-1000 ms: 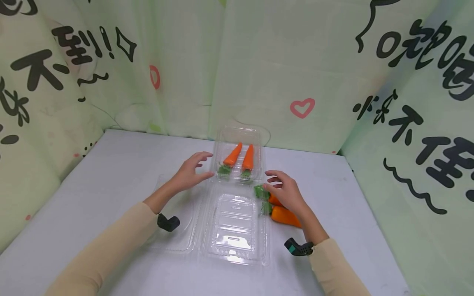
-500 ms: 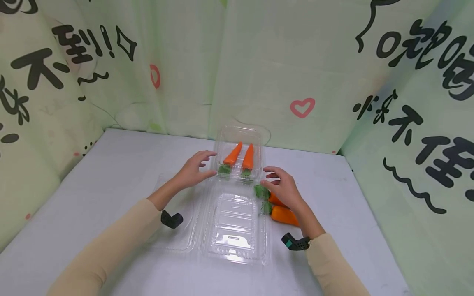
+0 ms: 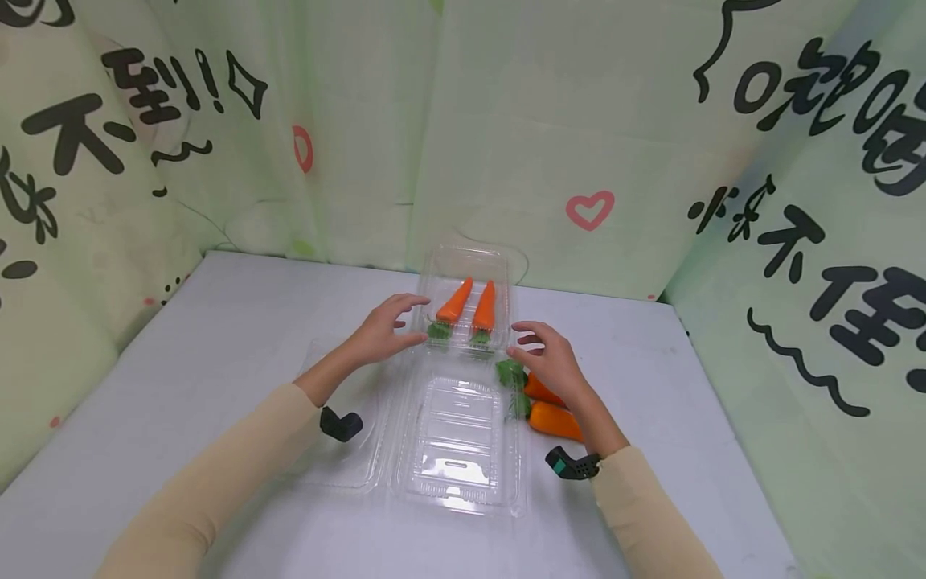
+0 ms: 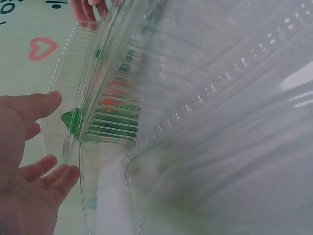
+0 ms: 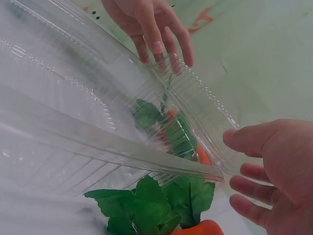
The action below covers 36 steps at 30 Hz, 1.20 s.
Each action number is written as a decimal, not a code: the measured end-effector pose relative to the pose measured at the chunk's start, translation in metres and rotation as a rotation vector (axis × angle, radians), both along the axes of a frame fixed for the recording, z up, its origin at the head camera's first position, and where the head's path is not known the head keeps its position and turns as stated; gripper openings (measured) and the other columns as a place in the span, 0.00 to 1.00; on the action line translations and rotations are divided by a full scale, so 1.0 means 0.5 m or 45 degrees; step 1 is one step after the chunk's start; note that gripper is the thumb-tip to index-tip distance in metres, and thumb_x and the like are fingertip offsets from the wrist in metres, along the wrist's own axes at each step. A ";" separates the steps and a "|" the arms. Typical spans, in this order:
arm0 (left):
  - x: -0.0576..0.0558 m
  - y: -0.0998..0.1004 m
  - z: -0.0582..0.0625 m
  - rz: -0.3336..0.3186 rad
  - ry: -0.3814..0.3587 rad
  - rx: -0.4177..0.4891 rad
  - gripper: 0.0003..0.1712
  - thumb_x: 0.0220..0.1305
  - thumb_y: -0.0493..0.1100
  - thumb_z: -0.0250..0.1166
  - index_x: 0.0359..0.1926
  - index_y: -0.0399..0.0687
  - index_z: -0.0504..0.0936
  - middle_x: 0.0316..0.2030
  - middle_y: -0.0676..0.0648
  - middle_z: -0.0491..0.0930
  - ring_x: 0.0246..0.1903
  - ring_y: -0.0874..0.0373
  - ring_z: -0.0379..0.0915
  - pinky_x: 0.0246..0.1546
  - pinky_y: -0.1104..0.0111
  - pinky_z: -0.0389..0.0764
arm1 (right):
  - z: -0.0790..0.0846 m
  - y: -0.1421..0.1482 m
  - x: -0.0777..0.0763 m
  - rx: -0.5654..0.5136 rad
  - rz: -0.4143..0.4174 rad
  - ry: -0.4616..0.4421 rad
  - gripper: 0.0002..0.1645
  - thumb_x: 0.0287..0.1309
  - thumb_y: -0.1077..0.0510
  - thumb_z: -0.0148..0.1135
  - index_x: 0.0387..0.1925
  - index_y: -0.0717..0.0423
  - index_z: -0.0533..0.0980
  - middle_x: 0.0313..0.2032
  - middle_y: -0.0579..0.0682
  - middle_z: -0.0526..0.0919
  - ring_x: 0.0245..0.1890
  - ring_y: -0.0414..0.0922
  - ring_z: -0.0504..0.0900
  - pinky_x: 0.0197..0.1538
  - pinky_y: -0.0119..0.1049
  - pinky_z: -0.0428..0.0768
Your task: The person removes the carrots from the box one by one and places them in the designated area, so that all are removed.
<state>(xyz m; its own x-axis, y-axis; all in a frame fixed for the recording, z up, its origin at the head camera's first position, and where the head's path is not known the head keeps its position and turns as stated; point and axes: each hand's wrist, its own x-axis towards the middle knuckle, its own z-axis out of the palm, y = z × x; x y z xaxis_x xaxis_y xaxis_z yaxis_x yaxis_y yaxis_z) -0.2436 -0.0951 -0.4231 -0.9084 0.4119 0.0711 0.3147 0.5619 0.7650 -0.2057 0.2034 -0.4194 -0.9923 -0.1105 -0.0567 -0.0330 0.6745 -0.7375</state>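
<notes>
A clear plastic clamshell box (image 3: 463, 498) lies unfolded on the table. Two orange carrots (image 3: 454, 301) with green tops sit in its far half. At the left side of that half is my left hand (image 3: 379, 330), thumb and fingers spread apart. My right hand (image 3: 551, 358) is at the right side, its fingers loosely bent, close to the rim. Whether either hand touches the plastic is hard to tell. Beneath the right hand, two more carrots (image 3: 555, 420) lie beside the box, their leaves (image 5: 146, 205) against its edge.
Another clear plastic piece (image 3: 340, 450) lies flat to the left of the box. The white table (image 3: 239, 346) is enclosed by pale green curtains (image 3: 362, 161) at the back and sides. A dark camera is strapped to each wrist.
Both hands have drawn slightly inward: the left to the right, the right to the left and a little farther from me. The box and carrots have stayed in place.
</notes>
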 end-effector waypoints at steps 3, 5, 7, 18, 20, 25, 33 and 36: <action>-0.003 0.003 0.000 0.002 0.000 -0.002 0.37 0.61 0.44 0.68 0.69 0.49 0.65 0.69 0.43 0.62 0.68 0.44 0.61 0.58 0.55 0.75 | -0.001 0.000 -0.003 0.016 0.001 0.006 0.28 0.62 0.51 0.62 0.63 0.49 0.69 0.64 0.54 0.70 0.59 0.53 0.74 0.61 0.47 0.76; -0.004 0.006 -0.001 0.004 0.003 -0.003 0.36 0.60 0.44 0.68 0.68 0.49 0.66 0.70 0.42 0.61 0.68 0.45 0.60 0.57 0.55 0.76 | -0.001 0.000 -0.005 0.017 0.002 0.008 0.28 0.62 0.51 0.62 0.63 0.49 0.69 0.64 0.54 0.70 0.59 0.53 0.75 0.61 0.48 0.76; -0.005 0.007 -0.002 0.008 0.009 -0.002 0.36 0.60 0.44 0.69 0.68 0.49 0.66 0.70 0.41 0.60 0.69 0.45 0.59 0.57 0.54 0.76 | -0.002 0.000 -0.006 0.012 0.002 0.004 0.28 0.62 0.52 0.62 0.63 0.49 0.69 0.64 0.54 0.70 0.59 0.53 0.75 0.60 0.48 0.76; -0.010 0.017 -0.007 0.033 -0.018 -0.004 0.37 0.58 0.44 0.70 0.68 0.52 0.67 0.72 0.41 0.56 0.70 0.44 0.58 0.57 0.53 0.76 | -0.011 0.002 -0.013 -0.007 -0.013 -0.021 0.30 0.61 0.53 0.64 0.64 0.48 0.68 0.65 0.53 0.69 0.60 0.55 0.74 0.60 0.47 0.77; -0.010 0.019 -0.007 0.028 -0.022 0.000 0.38 0.58 0.44 0.70 0.68 0.50 0.66 0.72 0.41 0.56 0.70 0.43 0.57 0.56 0.53 0.76 | -0.013 0.002 -0.015 -0.014 -0.017 -0.024 0.31 0.60 0.53 0.64 0.64 0.48 0.68 0.65 0.53 0.69 0.60 0.55 0.74 0.59 0.47 0.77; -0.013 0.024 -0.008 0.034 -0.040 -0.013 0.39 0.58 0.45 0.70 0.69 0.52 0.65 0.73 0.41 0.54 0.71 0.43 0.56 0.57 0.54 0.76 | -0.015 0.003 -0.018 -0.044 -0.019 -0.062 0.34 0.60 0.52 0.65 0.66 0.47 0.66 0.66 0.54 0.68 0.60 0.54 0.75 0.59 0.48 0.77; -0.017 0.031 -0.005 0.046 -0.086 -0.040 0.41 0.58 0.46 0.70 0.70 0.53 0.64 0.74 0.42 0.51 0.71 0.43 0.55 0.58 0.53 0.75 | -0.019 0.003 -0.023 -0.070 -0.012 -0.111 0.43 0.59 0.51 0.66 0.71 0.50 0.58 0.68 0.54 0.66 0.61 0.54 0.73 0.59 0.48 0.77; -0.018 0.031 -0.005 0.050 -0.098 -0.042 0.41 0.58 0.46 0.70 0.70 0.53 0.64 0.75 0.42 0.50 0.71 0.43 0.56 0.58 0.53 0.75 | -0.020 0.004 -0.026 -0.079 -0.004 -0.136 0.43 0.59 0.50 0.66 0.72 0.50 0.58 0.68 0.53 0.66 0.62 0.54 0.72 0.59 0.48 0.77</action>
<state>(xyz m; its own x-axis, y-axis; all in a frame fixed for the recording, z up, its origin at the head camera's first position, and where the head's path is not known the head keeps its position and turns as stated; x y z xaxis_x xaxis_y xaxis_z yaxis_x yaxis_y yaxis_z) -0.2524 -0.0796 -0.4255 -0.9262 0.3768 -0.0127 0.2326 0.5977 0.7672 -0.2189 0.2054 -0.4295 -0.9813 -0.1140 -0.1553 0.0500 0.6277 -0.7769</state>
